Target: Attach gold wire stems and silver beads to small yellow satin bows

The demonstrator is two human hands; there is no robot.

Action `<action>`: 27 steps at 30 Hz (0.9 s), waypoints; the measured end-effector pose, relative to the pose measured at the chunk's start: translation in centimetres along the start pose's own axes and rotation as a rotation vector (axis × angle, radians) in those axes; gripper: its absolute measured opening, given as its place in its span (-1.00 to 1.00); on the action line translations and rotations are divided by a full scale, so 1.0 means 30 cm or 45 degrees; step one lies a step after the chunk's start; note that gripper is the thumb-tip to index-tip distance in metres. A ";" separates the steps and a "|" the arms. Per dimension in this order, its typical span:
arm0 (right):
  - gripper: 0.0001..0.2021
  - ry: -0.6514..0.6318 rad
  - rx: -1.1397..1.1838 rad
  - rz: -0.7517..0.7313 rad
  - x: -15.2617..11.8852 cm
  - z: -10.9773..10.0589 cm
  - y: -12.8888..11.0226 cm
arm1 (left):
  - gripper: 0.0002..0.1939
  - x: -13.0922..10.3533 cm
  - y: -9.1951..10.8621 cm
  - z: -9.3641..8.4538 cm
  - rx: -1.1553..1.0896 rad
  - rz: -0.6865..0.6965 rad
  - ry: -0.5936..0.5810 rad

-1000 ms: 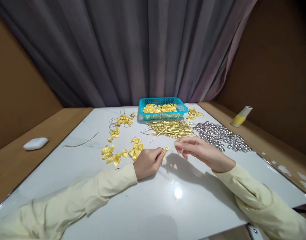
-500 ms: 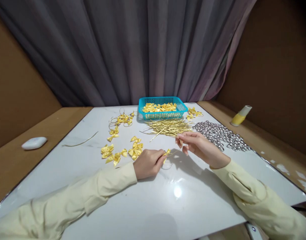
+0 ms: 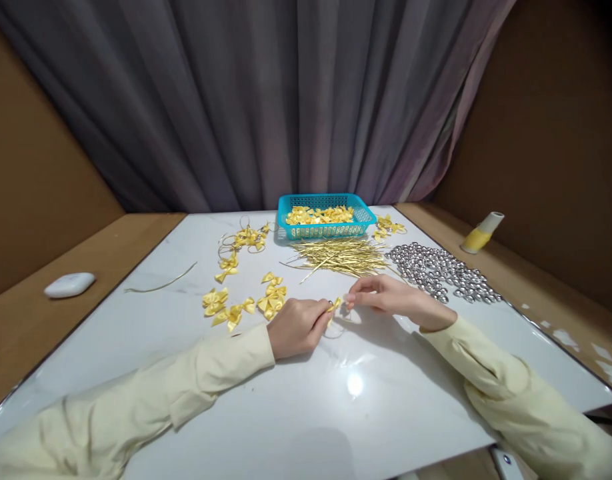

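Near the middle of the white table (image 3: 306,413), my left hand (image 3: 297,327) is closed in a pinch on a yellow ribbon bow (image 3: 335,308). A small silver bead shows at the bow's top edge, and a thin wire loop hangs below it. My right hand (image 3: 386,297) is just right of the bow, thumb and fingertips pressed together on the thin gold wire tie that comes off it; the wire itself is mostly hidden by the fingers. Several loose yellow bows (image 3: 272,301) lie left of my left hand.
Behind my hands lie a pile of gold wire ties (image 3: 336,257) and a blue basket (image 3: 313,233) of bows. Silver beads (image 3: 436,270) spread at the right. Bows with wire loops (image 3: 251,239) lie back left, near a single wire (image 3: 161,288). A white object (image 3: 69,285) sits far left.
My right hand has come down and left toward the bow, and its fingers have closed at the wire. My left hand keeps its hold on the bow in the same place.
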State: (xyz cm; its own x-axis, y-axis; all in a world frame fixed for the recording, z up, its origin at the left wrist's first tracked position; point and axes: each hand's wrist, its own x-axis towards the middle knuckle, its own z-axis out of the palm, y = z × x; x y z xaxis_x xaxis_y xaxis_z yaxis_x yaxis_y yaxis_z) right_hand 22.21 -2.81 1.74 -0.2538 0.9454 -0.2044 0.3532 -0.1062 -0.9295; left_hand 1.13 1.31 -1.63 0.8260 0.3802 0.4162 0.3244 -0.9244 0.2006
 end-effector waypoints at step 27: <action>-0.76 0.141 -0.223 -0.286 0.003 0.039 0.013 | -0.69 0.042 -0.003 -0.043 -0.852 -0.400 -0.256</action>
State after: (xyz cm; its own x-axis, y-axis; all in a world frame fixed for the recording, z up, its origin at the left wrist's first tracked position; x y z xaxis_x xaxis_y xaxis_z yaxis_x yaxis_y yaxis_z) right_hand 21.28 -3.12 0.99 -0.2470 0.9680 0.0434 0.4520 0.1547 -0.8785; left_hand 1.53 1.90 0.03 0.8298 0.5499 0.0946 0.2621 -0.5338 0.8039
